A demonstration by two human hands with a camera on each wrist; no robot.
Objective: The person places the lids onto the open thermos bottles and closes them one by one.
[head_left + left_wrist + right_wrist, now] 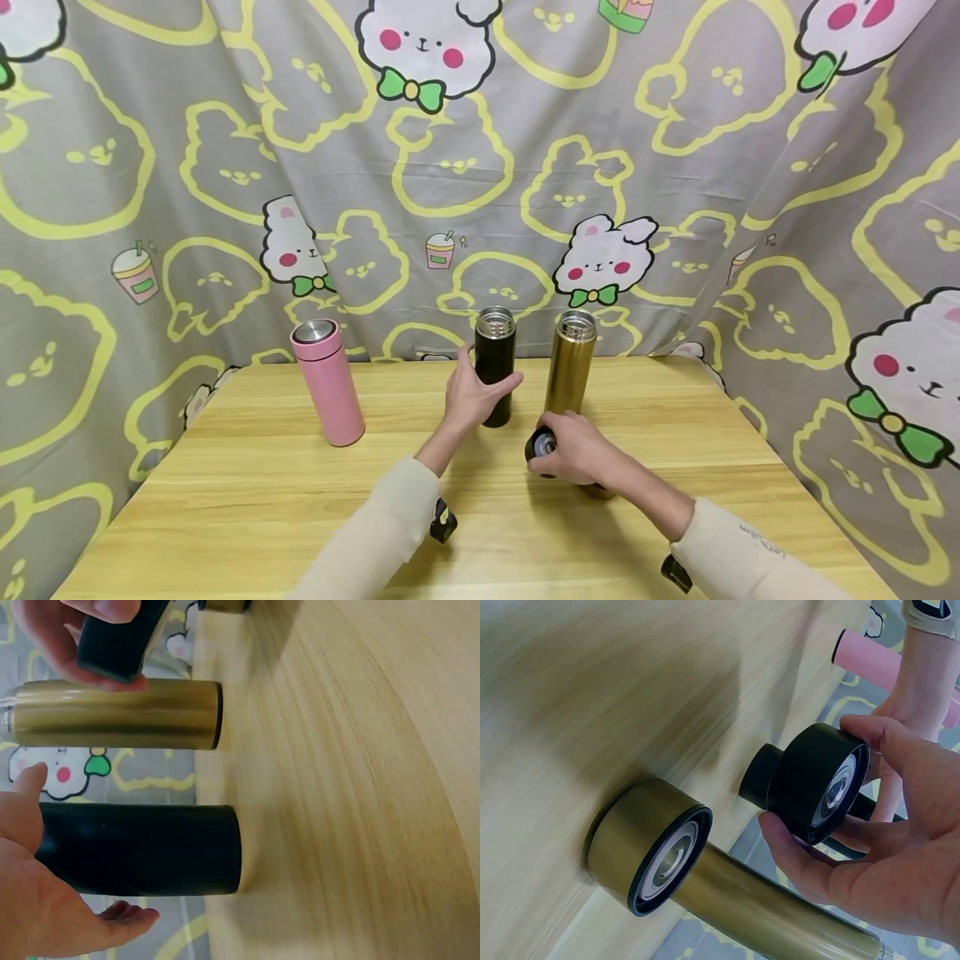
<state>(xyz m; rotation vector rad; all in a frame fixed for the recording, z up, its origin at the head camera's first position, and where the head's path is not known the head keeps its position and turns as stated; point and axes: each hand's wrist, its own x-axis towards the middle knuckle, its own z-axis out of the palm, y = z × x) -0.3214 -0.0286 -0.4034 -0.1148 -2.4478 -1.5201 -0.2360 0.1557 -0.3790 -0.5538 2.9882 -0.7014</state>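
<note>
A black thermos bottle [497,358] stands upright on the table with its steel mouth uncovered. My left hand [471,397] is spread behind it, thumb and fingers on either side; in the left wrist view the fingers [129,922] look straight and apart from its wall. Between thumb and fingers, my right hand [576,448] pinches a black lid [810,780] above the table, its inner side showing. A gold thermos bottle [572,367], also uncovered, stands to the right. The gold lid [649,844] rests on the table with its inside up, mostly hidden by my right hand in the head view.
On the left stands a pink thermos bottle [330,387] with its lid on. The wooden table [247,500] ends at the back and sides against a patterned grey curtain [442,167].
</note>
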